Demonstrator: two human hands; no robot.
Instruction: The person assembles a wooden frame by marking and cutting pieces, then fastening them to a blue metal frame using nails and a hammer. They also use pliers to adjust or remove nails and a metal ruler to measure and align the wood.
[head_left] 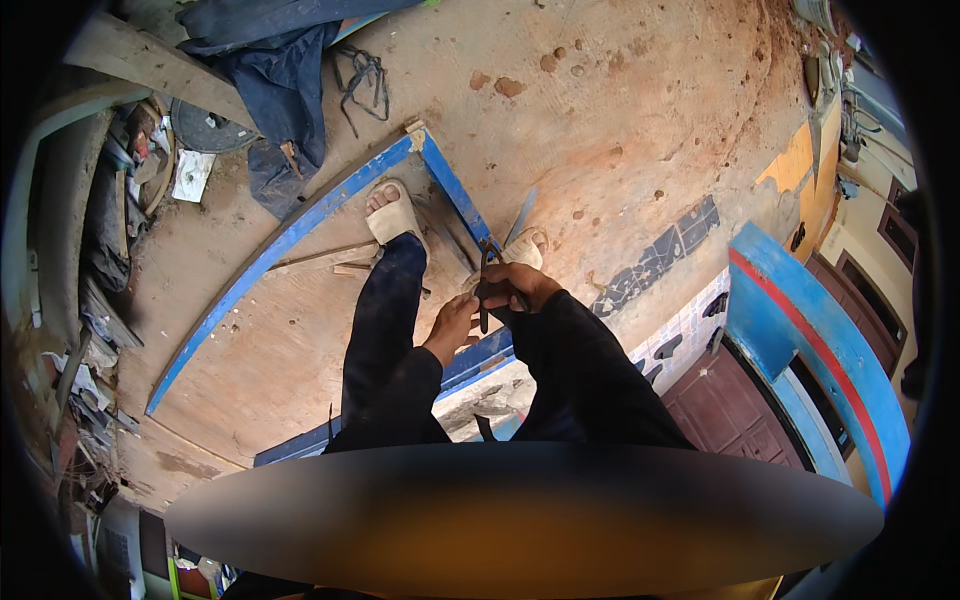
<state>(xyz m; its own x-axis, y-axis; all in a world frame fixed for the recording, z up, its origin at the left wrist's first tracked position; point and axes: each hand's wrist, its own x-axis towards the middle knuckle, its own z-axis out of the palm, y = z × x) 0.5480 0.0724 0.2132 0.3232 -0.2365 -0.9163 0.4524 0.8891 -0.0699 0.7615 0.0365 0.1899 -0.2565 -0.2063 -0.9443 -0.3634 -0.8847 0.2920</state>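
My right hand (pixel 515 286) is closed around a slim dark plier-like hand tool (pixel 486 258), held upright in front of me. One end of the tool rises above my fingers and the other shows below them. Close beside it, my left hand (pixel 455 324) has its fingers bent and drawn together near the tool's lower part. Whatever lies between those fingertips is too small to make out. Both hands are over a long blue frame (pixel 225 305) lying on the floor. My feet, in beige sandals (pixel 398 216), stand by the frame's corner.
Wooden strips (pixel 325 258) lie inside the frame. A dark cloth (pixel 285 95) and tangled black cord (pixel 365 85) are at the upper left, beside piled scrap (pixel 115 220). Cracked dark tiles (pixel 655 258) are set in the floor. A blue curved panel with a red stripe (pixel 815 335) stands right.
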